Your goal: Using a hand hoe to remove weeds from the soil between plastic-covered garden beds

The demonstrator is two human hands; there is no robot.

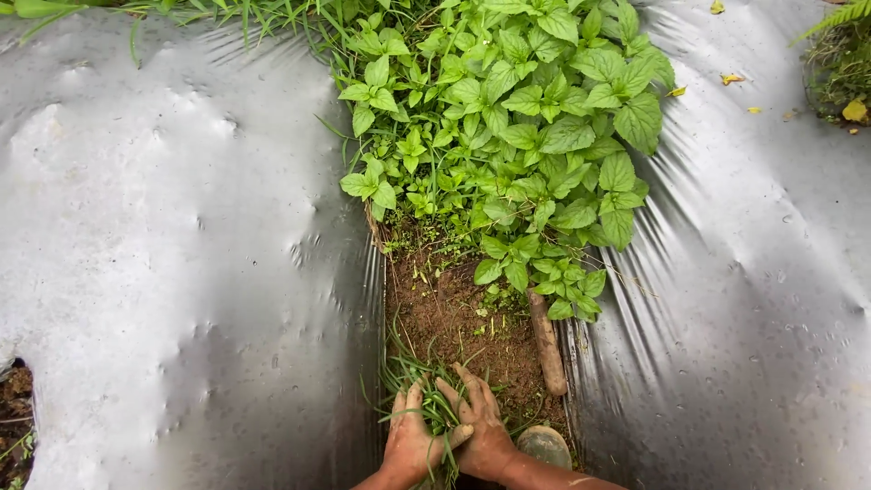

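My left hand and my right hand are pressed together low in the frame, both soiled. They clasp a tuft of thin green grass rooted in brown soil. The soil fills a furrow between two silver plastic mulch sheets. A dense patch of broad-leaved green weeds grows in the same furrow beyond the bare soil. A brown wooden stick lies along the furrow's right edge, just past my right hand.
Silver mulch sheet covers the left bed, and another sheet covers the right. A muddy rounded object sits beside my right wrist. A hole with soil opens at the left edge. Yellow fallen leaves lie at upper right.
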